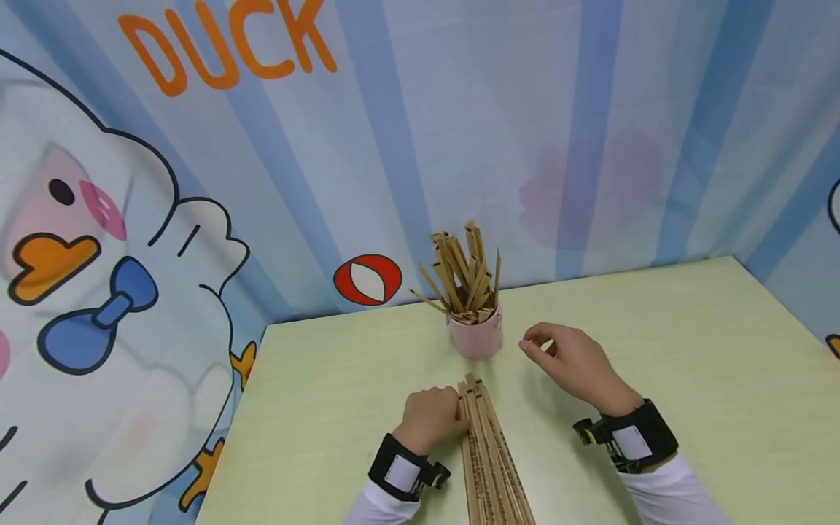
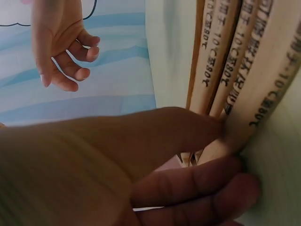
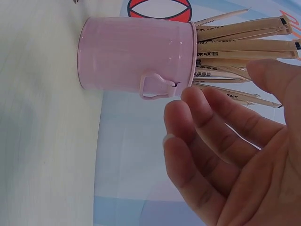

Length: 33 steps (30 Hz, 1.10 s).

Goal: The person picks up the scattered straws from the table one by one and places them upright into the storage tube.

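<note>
A loose row of long paper-wrapped straws (image 1: 488, 452), printed with dark lettering, lies on the table. At its far left end my left hand (image 1: 429, 419) pinches the edge of the row between thumb and curled fingers; in the left wrist view the thumb (image 2: 188, 125) presses against the wrappers. How many straws it holds cannot be told. Behind them stands a small pink metal bucket (image 1: 475, 341), filled with more wrapped straws (image 1: 462, 273) that fan out above its rim. My right hand (image 1: 580, 364) hovers right of the bucket, fingers loosely bent and holding nothing.
The pale yellow-green table (image 1: 341, 408) ends at a blue striped cloth backdrop (image 1: 459, 131) printed with a cartoon duck (image 1: 125, 292). The bucket stands near the table's back edge, with a small wire handle (image 3: 157, 87) on its side.
</note>
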Motion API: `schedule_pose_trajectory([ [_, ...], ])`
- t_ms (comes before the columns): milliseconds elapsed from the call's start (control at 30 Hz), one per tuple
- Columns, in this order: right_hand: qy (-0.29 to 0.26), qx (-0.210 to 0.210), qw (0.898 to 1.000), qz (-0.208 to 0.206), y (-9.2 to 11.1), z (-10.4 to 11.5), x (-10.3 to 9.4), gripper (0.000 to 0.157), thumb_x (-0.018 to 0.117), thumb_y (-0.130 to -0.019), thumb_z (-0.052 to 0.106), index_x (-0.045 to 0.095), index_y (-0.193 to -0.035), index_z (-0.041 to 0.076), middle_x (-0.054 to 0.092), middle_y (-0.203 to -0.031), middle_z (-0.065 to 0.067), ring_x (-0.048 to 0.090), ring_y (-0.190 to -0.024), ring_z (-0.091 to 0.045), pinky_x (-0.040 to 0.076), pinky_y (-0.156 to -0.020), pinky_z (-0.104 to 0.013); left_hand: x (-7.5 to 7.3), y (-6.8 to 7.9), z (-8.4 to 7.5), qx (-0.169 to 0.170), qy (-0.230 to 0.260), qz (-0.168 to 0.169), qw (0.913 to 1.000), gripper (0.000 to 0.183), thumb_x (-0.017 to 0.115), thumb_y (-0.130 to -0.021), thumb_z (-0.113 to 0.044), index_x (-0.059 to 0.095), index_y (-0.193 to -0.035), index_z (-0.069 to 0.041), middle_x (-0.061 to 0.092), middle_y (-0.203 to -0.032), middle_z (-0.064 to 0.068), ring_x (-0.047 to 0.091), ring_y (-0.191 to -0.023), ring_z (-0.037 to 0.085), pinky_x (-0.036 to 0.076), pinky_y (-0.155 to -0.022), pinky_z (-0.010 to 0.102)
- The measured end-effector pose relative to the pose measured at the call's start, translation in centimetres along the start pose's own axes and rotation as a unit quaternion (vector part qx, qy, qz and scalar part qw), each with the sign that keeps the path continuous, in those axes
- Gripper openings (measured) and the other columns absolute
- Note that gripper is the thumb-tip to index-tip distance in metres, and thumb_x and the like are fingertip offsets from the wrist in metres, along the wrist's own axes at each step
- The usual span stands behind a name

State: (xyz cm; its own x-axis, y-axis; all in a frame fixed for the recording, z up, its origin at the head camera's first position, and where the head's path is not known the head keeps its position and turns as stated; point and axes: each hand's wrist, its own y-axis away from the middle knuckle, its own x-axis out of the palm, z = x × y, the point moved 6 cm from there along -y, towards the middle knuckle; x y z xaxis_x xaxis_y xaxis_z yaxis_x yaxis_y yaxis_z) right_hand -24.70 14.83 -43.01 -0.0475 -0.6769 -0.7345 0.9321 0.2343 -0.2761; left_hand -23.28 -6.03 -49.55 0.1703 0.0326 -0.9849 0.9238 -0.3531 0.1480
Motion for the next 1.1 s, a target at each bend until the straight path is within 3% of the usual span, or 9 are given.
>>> schedule_pose_trajectory([
  [267,0.000,-0.001,1.000,-0.001,0.2,-0.1,0.2,0.039,0.048,-0.093,0.045,0.066,-0.108,0.013,0.067,-0.094,0.001,0.057,-0.071,-0.008,0.046,-0.060,-0.030,0.0,0.4,-0.1,0.001,0.018,0.003,0.9998,0.041,0.066,-0.077,-0.035,0.040,-0.052,-0.016,0.032,-0.046,-0.009,0.035,-0.043,0.009,0.028,-0.040,0.028],
  [533,0.000,-0.004,1.000,-0.002,0.1,0.0,0.1,0.039,0.049,-0.093,0.045,0.066,-0.107,0.013,0.067,-0.093,0.001,0.057,-0.070,-0.008,0.047,-0.060,-0.031,0.0,0.3,0.1,-0.022,0.029,0.009,0.9993,0.040,0.067,-0.077,-0.038,0.041,-0.057,-0.015,0.035,-0.050,-0.006,0.037,-0.046,0.011,0.030,-0.042,0.029],
  [900,0.001,-0.007,1.000,-0.002,0.1,0.0,0.2,0.040,0.048,-0.093,0.046,0.066,-0.106,0.013,0.067,-0.092,0.002,0.057,-0.071,-0.009,0.047,-0.060,-0.031,0.3,0.0,0.4,-0.023,0.064,-0.003,0.9977,0.033,0.065,-0.074,-0.028,0.041,-0.054,-0.015,0.036,-0.049,-0.006,0.039,-0.043,0.011,0.032,-0.039,0.029],
  [1100,0.002,-0.008,1.000,-0.001,0.1,0.0,0.1,0.037,0.049,-0.093,0.043,0.066,-0.106,0.013,0.067,-0.093,0.001,0.057,-0.071,-0.009,0.047,-0.060,-0.031,-0.7,0.0,1.1,-0.027,0.085,-0.021,0.9958,0.033,0.064,-0.073,-0.028,0.043,-0.049,-0.017,0.035,-0.045,-0.009,0.039,-0.042,0.010,0.031,-0.039,0.029],
])
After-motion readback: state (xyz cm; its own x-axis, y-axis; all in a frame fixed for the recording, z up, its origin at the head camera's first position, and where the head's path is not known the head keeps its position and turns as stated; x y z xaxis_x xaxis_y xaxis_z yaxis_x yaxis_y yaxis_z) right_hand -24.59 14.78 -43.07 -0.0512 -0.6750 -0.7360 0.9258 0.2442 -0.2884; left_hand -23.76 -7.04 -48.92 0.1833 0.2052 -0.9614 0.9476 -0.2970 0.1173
